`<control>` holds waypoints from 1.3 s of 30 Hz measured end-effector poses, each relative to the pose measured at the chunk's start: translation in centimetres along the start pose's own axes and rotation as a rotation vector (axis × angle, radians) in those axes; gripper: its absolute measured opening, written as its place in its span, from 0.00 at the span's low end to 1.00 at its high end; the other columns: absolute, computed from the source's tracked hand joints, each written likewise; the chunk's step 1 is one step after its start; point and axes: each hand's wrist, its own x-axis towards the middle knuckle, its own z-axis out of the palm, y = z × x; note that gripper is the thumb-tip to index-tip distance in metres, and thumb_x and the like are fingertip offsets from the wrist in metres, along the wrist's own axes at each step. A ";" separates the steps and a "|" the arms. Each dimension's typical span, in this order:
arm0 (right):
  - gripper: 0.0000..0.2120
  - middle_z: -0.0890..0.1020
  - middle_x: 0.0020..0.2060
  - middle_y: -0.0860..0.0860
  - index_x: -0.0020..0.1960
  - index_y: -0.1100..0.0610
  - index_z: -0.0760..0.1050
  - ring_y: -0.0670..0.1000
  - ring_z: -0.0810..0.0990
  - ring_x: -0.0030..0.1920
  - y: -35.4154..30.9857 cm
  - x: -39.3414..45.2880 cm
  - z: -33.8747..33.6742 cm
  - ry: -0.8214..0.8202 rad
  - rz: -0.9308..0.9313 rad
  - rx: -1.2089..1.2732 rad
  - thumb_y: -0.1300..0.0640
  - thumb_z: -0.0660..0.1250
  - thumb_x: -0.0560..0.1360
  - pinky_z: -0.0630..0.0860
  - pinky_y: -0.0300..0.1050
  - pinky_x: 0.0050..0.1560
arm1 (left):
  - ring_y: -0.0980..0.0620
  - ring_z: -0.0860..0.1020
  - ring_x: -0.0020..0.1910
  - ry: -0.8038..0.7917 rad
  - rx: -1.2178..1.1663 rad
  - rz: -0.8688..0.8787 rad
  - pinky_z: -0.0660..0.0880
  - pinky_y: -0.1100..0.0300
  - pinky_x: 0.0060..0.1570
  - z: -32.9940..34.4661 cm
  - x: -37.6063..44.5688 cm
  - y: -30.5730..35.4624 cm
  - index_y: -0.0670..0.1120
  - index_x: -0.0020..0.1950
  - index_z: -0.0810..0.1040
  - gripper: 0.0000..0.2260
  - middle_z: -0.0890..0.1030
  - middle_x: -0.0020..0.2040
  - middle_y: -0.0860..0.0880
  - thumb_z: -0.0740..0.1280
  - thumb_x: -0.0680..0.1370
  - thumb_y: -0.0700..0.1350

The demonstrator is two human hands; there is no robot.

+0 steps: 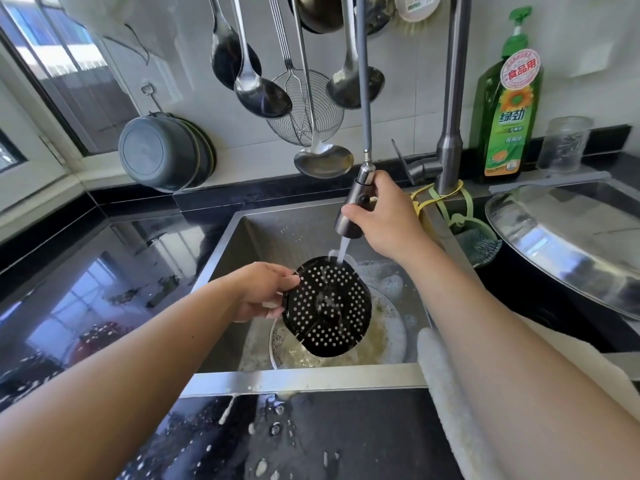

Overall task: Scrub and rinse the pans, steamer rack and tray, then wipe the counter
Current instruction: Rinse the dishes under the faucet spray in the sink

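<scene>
My left hand point(263, 291) pinches the left edge of a black perforated steamer rack point(327, 308) and holds it tilted over the steel sink point(304, 379). My right hand point(384, 220) grips the pull-out faucet sprayer point(355, 206); its water stream lands on the rack's top edge and runs down its face. Under the rack a round metal pan point(388, 332) sits in the sink with yellowish soapy water and foam. A large steel tray point(568, 237) lies upside down at the right.
The black counter point(346, 438) in front carries foam drips and water spots. A white cloth point(446, 393) hangs over the sink's right front corner. Ladles and a wire skimmer point(304, 109) hang on the wall. A green detergent bottle point(509, 109) and a scrubber holder point(479, 242) stand at the back right.
</scene>
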 end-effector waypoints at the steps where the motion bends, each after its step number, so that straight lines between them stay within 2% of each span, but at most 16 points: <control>1: 0.17 0.78 0.53 0.47 0.63 0.52 0.70 0.49 0.77 0.53 0.1 0.1 0.0 0.010 0.003 -0.007 0.54 0.72 0.77 0.73 0.42 0.51 | 0.55 0.78 0.33 -0.001 0.001 0.009 0.77 0.61 0.35 0.2 0.0 -0.1 0.46 0.43 0.82 0.10 0.82 0.39 0.50 0.66 0.84 0.42; 6: 0.17 0.79 0.53 0.46 0.61 0.50 0.70 0.49 0.78 0.53 -0.3 0.1 0.8 -0.027 -0.012 0.028 0.52 0.73 0.76 0.73 0.43 0.51 | 0.51 0.84 0.36 0.046 -0.004 0.062 0.84 0.55 0.39 1.0 0.4 -0.3 0.42 0.46 0.81 0.06 0.85 0.41 0.46 0.67 0.82 0.38; 11: 0.17 0.80 0.52 0.46 0.60 0.49 0.71 0.49 0.80 0.53 -0.7 -0.1 1.6 -0.059 -0.032 0.052 0.49 0.73 0.75 0.80 0.52 0.56 | 0.47 0.85 0.44 0.095 -0.040 0.095 0.85 0.54 0.39 2.2 0.6 0.1 0.40 0.52 0.83 0.05 0.86 0.47 0.44 0.67 0.82 0.37; 15: 0.17 0.81 0.52 0.45 0.57 0.45 0.72 0.49 0.81 0.54 -0.6 -0.1 1.3 -0.113 -0.005 0.140 0.47 0.74 0.72 0.82 0.58 0.54 | 0.46 0.87 0.46 0.127 -0.100 0.105 0.85 0.47 0.44 2.6 0.7 0.4 0.40 0.55 0.83 0.07 0.87 0.51 0.42 0.64 0.83 0.35; 17: 0.17 0.80 0.52 0.45 0.56 0.45 0.72 0.48 0.81 0.54 -0.7 0.0 1.0 -0.129 -0.005 0.133 0.46 0.74 0.71 0.82 0.57 0.54 | 0.46 0.87 0.45 0.149 -0.143 0.115 0.85 0.48 0.42 2.5 0.7 0.6 0.41 0.56 0.82 0.08 0.86 0.52 0.41 0.63 0.84 0.36; 20: 0.16 0.79 0.51 0.45 0.59 0.48 0.71 0.48 0.80 0.52 -0.5 0.0 0.4 -0.103 -0.002 0.040 0.51 0.73 0.75 0.79 0.51 0.55 | 0.45 0.86 0.49 0.183 -0.162 0.119 0.83 0.50 0.39 2.2 0.1 0.9 0.42 0.57 0.82 0.08 0.85 0.54 0.42 0.62 0.84 0.37; 24: 0.15 0.79 0.51 0.46 0.61 0.50 0.70 0.51 0.78 0.50 0.4 0.3 0.2 0.041 0.029 -0.087 0.52 0.71 0.78 0.72 0.46 0.46 | 0.42 0.84 0.53 0.224 -0.131 0.078 0.84 0.46 0.40 1.2 -0.9 0.7 0.44 0.57 0.81 0.09 0.83 0.56 0.42 0.62 0.84 0.38; 26: 0.16 0.79 0.51 0.46 0.62 0.50 0.70 0.51 0.78 0.50 0.6 0.2 0.4 0.055 0.021 -0.085 0.52 0.70 0.78 0.70 0.43 0.43 | 0.42 0.84 0.52 0.269 -0.095 0.067 0.85 0.46 0.39 0.8 -1.3 0.6 0.45 0.56 0.81 0.08 0.83 0.55 0.42 0.63 0.84 0.38; 29: 0.16 0.80 0.51 0.46 0.63 0.51 0.71 0.50 0.79 0.51 0.4 -0.1 1.0 0.028 -0.025 -0.051 0.50 0.70 0.78 0.73 0.44 0.45 | 0.42 0.85 0.46 0.414 0.082 0.095 0.85 0.49 0.38 0.3 -2.6 0.6 0.45 0.52 0.81 0.05 0.82 0.51 0.43 0.66 0.83 0.38; 31: 0.18 0.80 0.54 0.46 0.65 0.51 0.71 0.50 0.80 0.55 -0.2 -0.3 1.1 0.003 -0.024 -0.031 0.48 0.70 0.78 0.78 0.49 0.53 | 0.45 0.86 0.37 0.487 0.222 0.173 0.85 0.50 0.38 -0.1 -3.7 0.6 0.45 0.47 0.82 0.06 0.83 0.46 0.45 0.66 0.81 0.38; 33: 0.24 0.80 0.59 0.47 0.72 0.50 0.68 0.51 0.79 0.60 -0.9 -0.7 0.2 -0.024 0.010 -0.032 0.47 0.69 0.78 0.77 0.52 0.60 | 0.50 0.85 0.31 0.528 0.392 0.291 0.83 0.54 0.35 -0.1 -5.5 0.8 0.46 0.45 0.82 0.06 0.84 0.40 0.47 0.66 0.80 0.40; 36: 0.29 0.75 0.68 0.52 0.78 0.53 0.64 0.55 0.75 0.66 -2.4 -0.6 -3.1 -0.074 0.050 -0.212 0.48 0.67 0.79 0.72 0.47 0.59 | 0.51 0.81 0.38 0.602 0.792 0.487 0.77 0.57 0.37 0.4 -8.1 1.8 0.48 0.46 0.80 0.04 0.82 0.39 0.51 0.65 0.78 0.44; 39: 0.26 0.73 0.70 0.54 0.75 0.53 0.68 0.57 0.73 0.68 -3.2 -1.5 -8.0 -0.074 0.010 -0.514 0.48 0.67 0.79 0.71 0.51 0.65 | 0.46 0.80 0.44 0.593 1.089 0.602 0.78 0.54 0.43 1.3 -9.7 3.2 0.52 0.50 0.78 0.05 0.82 0.46 0.51 0.63 0.78 0.46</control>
